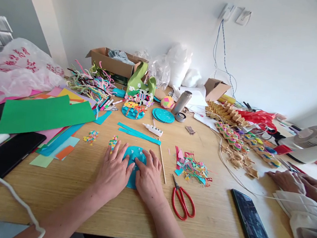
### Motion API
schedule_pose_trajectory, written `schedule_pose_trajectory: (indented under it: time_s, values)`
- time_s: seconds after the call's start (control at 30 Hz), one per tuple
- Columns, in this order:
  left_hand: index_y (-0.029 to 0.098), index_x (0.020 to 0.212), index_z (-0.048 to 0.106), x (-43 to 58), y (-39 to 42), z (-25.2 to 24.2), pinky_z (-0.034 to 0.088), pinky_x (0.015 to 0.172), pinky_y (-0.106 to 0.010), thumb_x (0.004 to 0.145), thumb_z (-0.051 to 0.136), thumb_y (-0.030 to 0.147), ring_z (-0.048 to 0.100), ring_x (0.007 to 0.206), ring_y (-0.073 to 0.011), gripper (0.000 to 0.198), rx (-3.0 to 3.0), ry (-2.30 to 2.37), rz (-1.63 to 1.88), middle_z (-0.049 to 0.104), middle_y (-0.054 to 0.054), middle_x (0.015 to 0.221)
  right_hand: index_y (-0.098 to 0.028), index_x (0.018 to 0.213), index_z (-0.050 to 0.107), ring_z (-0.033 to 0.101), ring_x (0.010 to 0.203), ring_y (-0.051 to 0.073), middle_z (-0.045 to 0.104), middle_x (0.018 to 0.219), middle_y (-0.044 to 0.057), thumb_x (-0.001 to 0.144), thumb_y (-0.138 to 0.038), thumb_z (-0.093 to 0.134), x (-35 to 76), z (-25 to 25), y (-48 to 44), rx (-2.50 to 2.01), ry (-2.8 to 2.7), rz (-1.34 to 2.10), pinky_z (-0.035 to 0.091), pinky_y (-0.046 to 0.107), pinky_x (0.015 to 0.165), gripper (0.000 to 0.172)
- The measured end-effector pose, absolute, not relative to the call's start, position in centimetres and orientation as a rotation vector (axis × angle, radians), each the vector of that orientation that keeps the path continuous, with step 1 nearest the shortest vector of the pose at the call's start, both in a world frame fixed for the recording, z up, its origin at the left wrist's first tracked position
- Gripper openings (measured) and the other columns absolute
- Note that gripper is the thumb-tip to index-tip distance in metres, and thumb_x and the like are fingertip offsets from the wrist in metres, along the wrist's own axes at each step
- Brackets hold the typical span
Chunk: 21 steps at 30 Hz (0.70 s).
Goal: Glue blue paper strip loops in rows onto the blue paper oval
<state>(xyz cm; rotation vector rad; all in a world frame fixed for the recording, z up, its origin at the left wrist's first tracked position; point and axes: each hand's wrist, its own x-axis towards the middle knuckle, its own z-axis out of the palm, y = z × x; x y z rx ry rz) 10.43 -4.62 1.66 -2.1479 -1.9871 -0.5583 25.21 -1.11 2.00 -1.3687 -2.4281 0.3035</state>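
Observation:
A round blue paper disc [132,184] lies on the table in front of me, with small pale marks and raised blue paper near its top. My left hand [115,169] rests over its left side, fingers spread, thumb pressing near the middle. My right hand [150,174] covers the right side, fingers slightly bent and apart, tips on the paper. Beyond the disc are cut blue strips [139,133] and a white glue bottle [153,130]. A thin wooden stick [163,162] lies right of my right hand, and red-handled scissors [182,202] lie nearer me.
Paper scraps [194,169] are heaped at the right, beyond a dark phone [255,225]. Another person's hands [297,184] work at the far right. Green paper sheets [44,113] are stacked left. A metal flask [182,103] and a decorated blue disc [133,110] stand behind.

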Motion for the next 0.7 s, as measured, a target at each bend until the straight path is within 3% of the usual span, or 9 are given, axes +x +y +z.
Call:
schedule_pose_trajectory:
  time_s: [0.4, 0.7]
  values:
    - [0.017, 0.097, 0.075, 10.5, -4.29, 1.83, 0.036, 0.11, -0.058, 0.098, 0.042, 0.032, 0.037, 0.14, -0.0369, 0.036, -2.144, -1.971, -0.54, 0.057, -0.011, 0.141, -0.029, 0.115, 0.071, 0.026, 0.141, 0.032, 0.045, 0.146, 0.007, 0.084, -0.01, 0.051, 25.09, 1.84, -1.04, -1.381, -2.41, 0.308, 0.027, 0.052, 0.111, 0.041]
    - [0.017, 0.091, 0.075, 10.03, -4.22, 1.43, 0.039, 0.109, -0.056, 0.097, 0.043, 0.032, 0.039, 0.136, -0.037, 0.036, -2.075, -1.967, -0.723, 0.061, -0.014, 0.131, -0.029, 0.115, 0.071, 0.026, 0.142, 0.033, 0.045, 0.146, 0.008, 0.083, -0.011, 0.053, 25.16, 1.49, -1.1, -1.376, -2.389, 0.294, 0.025, 0.053, 0.112, 0.042]
